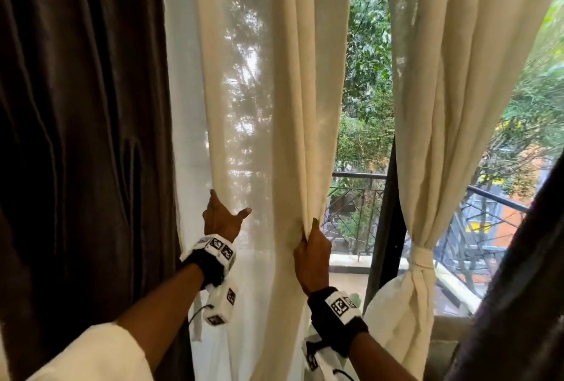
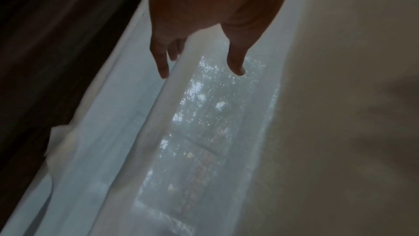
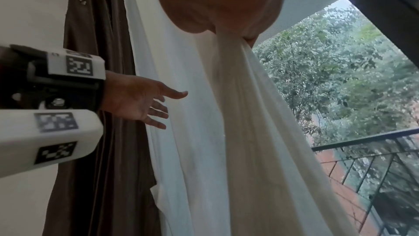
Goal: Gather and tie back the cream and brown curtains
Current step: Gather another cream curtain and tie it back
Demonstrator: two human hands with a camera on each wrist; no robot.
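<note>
While the right hand [image 1: 311,254] pinches the cream curtain's [image 1: 287,112] inner edge, the left hand [image 1: 221,217], fingers spread and holding nothing, reaches its far fold, nearer the brown curtain [image 1: 79,136].

Cream curtain [image 1: 293,81] plain; brown curtain [image 1: 82,124] dark, plain.

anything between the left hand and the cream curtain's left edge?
Nothing visible. The left hand is open against the left cream curtain, fingers at its left fold; the brown curtain hangs further left. The right hand grips the same panel's right edge.
</note>
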